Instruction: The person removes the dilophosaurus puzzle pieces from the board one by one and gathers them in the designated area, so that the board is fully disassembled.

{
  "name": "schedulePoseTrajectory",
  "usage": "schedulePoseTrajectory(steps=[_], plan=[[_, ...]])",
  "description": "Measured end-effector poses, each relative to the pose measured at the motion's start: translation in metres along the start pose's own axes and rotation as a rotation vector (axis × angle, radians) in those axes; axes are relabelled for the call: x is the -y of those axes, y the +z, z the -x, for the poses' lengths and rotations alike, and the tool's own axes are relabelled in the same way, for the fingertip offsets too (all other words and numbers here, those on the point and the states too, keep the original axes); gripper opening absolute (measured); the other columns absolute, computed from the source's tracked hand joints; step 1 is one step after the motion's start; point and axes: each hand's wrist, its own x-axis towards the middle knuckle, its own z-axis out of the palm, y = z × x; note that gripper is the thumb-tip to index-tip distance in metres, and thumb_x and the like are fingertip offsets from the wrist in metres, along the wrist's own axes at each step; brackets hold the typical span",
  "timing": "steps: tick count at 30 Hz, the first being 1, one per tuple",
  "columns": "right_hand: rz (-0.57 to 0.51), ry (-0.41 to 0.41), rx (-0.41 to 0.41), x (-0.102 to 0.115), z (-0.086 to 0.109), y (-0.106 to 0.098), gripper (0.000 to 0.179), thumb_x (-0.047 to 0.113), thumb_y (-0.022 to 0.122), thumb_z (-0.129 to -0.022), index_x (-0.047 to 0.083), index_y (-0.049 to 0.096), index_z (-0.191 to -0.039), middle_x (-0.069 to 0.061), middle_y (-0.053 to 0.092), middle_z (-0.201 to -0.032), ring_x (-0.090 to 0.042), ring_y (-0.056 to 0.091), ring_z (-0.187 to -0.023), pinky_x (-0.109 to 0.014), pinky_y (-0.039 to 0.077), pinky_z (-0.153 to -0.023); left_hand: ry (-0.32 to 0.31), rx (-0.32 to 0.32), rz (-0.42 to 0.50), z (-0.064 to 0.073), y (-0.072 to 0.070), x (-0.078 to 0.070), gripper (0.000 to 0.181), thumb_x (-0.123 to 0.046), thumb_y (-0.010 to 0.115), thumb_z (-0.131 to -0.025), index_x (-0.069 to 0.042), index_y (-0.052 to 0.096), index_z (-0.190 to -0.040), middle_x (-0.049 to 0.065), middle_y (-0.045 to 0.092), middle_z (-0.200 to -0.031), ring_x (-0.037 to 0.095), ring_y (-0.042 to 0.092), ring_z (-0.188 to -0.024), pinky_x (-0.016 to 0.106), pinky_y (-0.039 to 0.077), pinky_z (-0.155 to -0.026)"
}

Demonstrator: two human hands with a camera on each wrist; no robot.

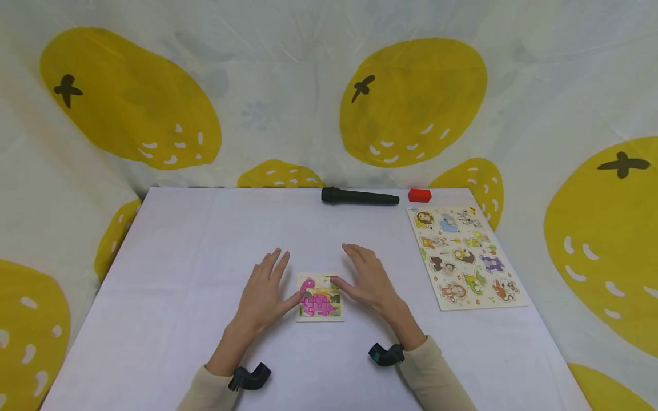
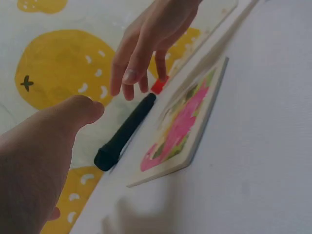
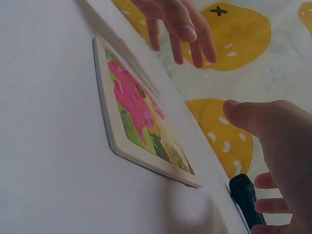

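Left hand [image 1: 261,298], fingers extended, hovers beside a wide stretch of table [image 1: 175,262]; one puzzle [image 1: 321,305] lies between it and the right hand [image 1: 372,282], likewise outstretched. One mic [image 1: 360,197] and one block [image 1: 420,196] sit along the far edge, one board [image 1: 468,260] by the right edge.

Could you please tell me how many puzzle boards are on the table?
2: the small dinosaur puzzle between the left hand and right hand, and the large animal board farther right.
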Motion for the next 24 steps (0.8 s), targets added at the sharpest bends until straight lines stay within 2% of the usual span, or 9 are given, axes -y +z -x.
schedulePoseTrajectory(steps=[4,11,14,24], plan=[[-0.019,-0.002,0.022,-0.004,0.003,0.006,0.079,0.053,0.072,-0.084,0.01,0.049,-0.147,-0.012,0.054,-0.146,-0.032,0.05,-0.134,-0.054,0.044,-0.11,0.037,0.018,0.025,0.003,0.008,0.0,0.092,-0.057,0.072,-0.082,-0.01,0.038,-0.154,0.015,0.038,-0.159,0.039,0.04,-0.145,0.061,0.038,-0.113],[-0.023,0.012,0.083,-0.006,0.007,0.013,0.071,0.05,0.071,-0.086,0.012,0.053,-0.144,-0.011,0.057,-0.14,-0.031,0.052,-0.127,-0.052,0.045,-0.106,0.068,0.116,0.078,0.008,0.019,-0.001,0.093,-0.06,0.071,-0.082,-0.012,0.038,-0.155,0.011,0.038,-0.16,0.032,0.038,-0.148,0.055,0.035,-0.118],[-0.04,0.027,0.116,-0.005,0.008,0.015,0.068,0.048,0.072,-0.087,0.013,0.054,-0.143,-0.01,0.057,-0.138,-0.03,0.052,-0.126,-0.051,0.045,-0.106,0.088,0.133,0.097,0.011,0.025,0.0,0.092,-0.06,0.072,-0.082,-0.01,0.041,-0.153,0.011,0.04,-0.159,0.029,0.038,-0.148,0.054,0.033,-0.119],[-0.06,-0.019,0.123,-0.006,0.01,0.023,0.052,0.041,0.075,-0.086,0.013,0.066,-0.129,-0.004,0.062,-0.12,-0.024,0.055,-0.11,-0.044,0.047,-0.094,0.142,0.159,0.049,0.015,0.032,-0.002,0.095,-0.064,0.072,-0.079,-0.008,0.044,-0.151,0.01,0.043,-0.158,0.026,0.04,-0.147,0.051,0.03,-0.121]])
